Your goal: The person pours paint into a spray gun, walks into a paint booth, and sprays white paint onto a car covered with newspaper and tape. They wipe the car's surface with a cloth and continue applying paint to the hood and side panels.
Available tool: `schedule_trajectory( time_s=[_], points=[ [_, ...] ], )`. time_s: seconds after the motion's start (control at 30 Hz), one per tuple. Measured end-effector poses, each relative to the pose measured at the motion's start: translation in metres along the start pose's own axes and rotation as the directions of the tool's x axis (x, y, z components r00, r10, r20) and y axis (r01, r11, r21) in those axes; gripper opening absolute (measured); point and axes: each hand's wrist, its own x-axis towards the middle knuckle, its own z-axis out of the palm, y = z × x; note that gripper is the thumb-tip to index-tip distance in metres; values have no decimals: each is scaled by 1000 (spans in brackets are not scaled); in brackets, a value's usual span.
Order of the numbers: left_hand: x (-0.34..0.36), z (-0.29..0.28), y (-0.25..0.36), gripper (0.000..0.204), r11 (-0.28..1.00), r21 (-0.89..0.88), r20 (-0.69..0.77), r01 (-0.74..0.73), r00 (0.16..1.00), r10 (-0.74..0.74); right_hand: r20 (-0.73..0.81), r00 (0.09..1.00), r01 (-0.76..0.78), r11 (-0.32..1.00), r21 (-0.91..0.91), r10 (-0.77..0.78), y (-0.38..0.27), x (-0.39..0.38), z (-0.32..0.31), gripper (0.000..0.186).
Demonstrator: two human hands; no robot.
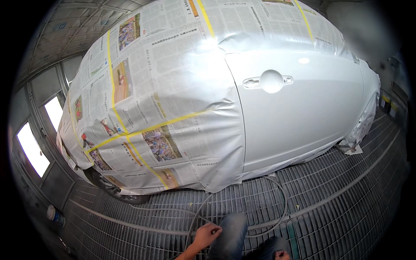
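Observation:
At the lower edge my left hand [206, 235] is beside my bent knee, its fingers curled together; whether anything is in them does not show. My right hand [281, 255] is mostly cut off by the lower edge. Only a few curled fingers appear, in front of my other leg, and what they may hold is hidden. Ahead stands a car with a glossy white door [299, 117]. A white door handle [271, 81] with a round recess sits high on it. Newspaper masking [173, 86], joined by yellow tape [113, 82], wraps the car body to the left and above.
A thin hose [284, 199] loops over the metal floor grating [338, 199] close to my feet. A wheel [112, 190] shows under the paper. Bright windows [33, 149] line the left wall, near a small container [55, 215]. Loose masking [353, 145] hangs to the floor at right.

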Motion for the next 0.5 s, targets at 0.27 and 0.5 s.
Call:
schedule_trajectory(
  time_s=[0.27, 0.5],
  points=[
    [22, 18, 9, 13, 996, 37, 46, -84, 996, 82, -58, 998, -9, 1000, -8, 9, 23, 25, 22, 19],
    [53, 44, -36, 10, 926, 299, -111, -231, 955, 275, 194, 973, 30, 905, 424, -124, -17, 92, 78, 21]
  ],
)
